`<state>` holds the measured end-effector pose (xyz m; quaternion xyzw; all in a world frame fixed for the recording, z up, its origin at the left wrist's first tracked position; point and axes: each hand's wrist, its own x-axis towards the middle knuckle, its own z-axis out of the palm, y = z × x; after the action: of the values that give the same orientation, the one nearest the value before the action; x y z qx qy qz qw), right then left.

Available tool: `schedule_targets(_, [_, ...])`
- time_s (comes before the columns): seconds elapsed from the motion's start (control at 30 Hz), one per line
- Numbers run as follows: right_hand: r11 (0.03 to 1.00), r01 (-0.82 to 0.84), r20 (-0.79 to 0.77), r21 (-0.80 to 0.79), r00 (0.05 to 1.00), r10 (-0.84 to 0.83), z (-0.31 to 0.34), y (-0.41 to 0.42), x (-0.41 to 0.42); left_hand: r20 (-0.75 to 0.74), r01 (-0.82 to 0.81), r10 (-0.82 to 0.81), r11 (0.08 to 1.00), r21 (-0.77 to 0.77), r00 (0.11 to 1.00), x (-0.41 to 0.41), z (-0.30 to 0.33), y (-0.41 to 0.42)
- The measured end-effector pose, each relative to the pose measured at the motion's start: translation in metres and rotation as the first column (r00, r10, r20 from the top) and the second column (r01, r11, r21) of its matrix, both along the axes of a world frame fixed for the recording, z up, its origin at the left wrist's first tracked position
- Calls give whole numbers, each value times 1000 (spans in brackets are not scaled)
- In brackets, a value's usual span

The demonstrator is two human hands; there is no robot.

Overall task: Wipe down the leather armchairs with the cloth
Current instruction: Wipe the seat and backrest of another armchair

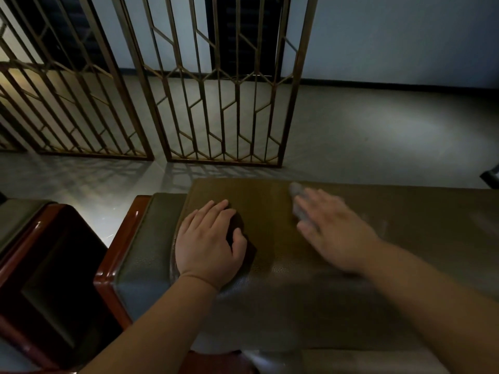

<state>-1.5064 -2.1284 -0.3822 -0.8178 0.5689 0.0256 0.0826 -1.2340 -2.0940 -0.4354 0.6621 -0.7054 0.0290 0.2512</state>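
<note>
Two hands work on the top of the leather armchair [270, 211], seen from behind and above its backrest. The cloth [297, 195] is a small pale rag, soft and light by the look of it; it should fold and bunch easily, so it is best kept under flat fingers with steady downward pressure rather than pinched at a corner. The leather appears smooth and slightly padded and should let the rag slide freely.

The right hand [334, 228] lies flat on the cloth with fingers extended, blurred by motion; most of the rag is hidden beneath it, and only its far edge shows past the fingertips. The left hand [208, 244] rests on the backrest near its left end, fingers loosely spread and thumb apart, holding nothing, well apart from the cloth. A wooden armrest [118, 252] runs just beside it. A metal lattice screen [221, 90] stands on the floor beyond.
</note>
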Motion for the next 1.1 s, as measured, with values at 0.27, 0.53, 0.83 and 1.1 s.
schedule_targets(0.27, [982, -187, -22, 16, 982, 187, -19, 89, 33, 20, -11, 11, 1000, 12, 1000, -1, 1, 1])
schedule_targets(0.53, [927, 349, -22, -137, 935, -355, -16, 41, -46, 40, -19, 17, 999, 51, 999, -4, 8, 1])
schedule_targets(0.83, [979, 179, -51, -93, 982, -184, -13, 52, -87, 158, -106, 72, 970, 217, 985, -16, 34, 9])
schedule_targets(1.1, [994, -65, 23, -84, 997, 67, 4, 71, -25, 20, 40, -48, 954, 297, 999, -116, 34, -20])
